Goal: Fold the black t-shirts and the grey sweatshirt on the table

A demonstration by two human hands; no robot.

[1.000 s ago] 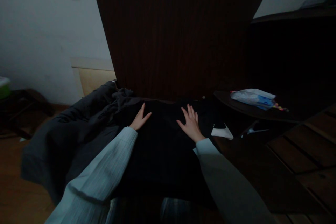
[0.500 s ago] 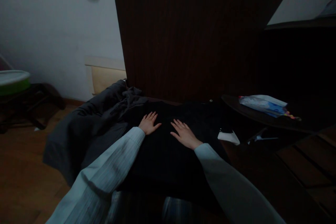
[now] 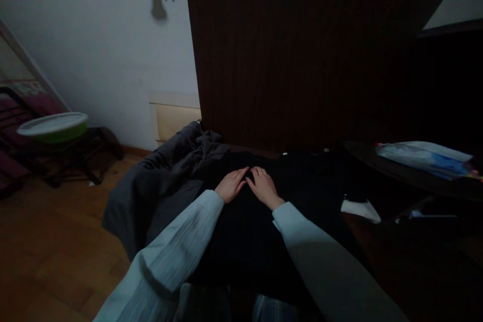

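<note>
A black piece of clothing (image 3: 241, 241) lies spread out in front of me, its outline hard to make out in the dim light. My left hand (image 3: 232, 184) rests flat on its upper part, fingers stretched out and pointing right. Close beside it, my right hand (image 3: 263, 186) also lies on the black cloth, fingers extended, with the two hands' fingertips almost meeting. Neither hand visibly holds anything. To the left, a dark grey garment (image 3: 151, 201) with black lettering is heaped against the black cloth.
A tall dark brown panel (image 3: 294, 60) stands just behind the clothing. At right, a blue and white plastic packet (image 3: 426, 158) lies on a dark rounded surface, with a white piece (image 3: 360, 209) below. A green basin (image 3: 56, 128) sits on a chair at far left.
My hands have come together from wider apart, fingertips now nearly touching. The camera view has swung left, showing more of the basin and chair.
</note>
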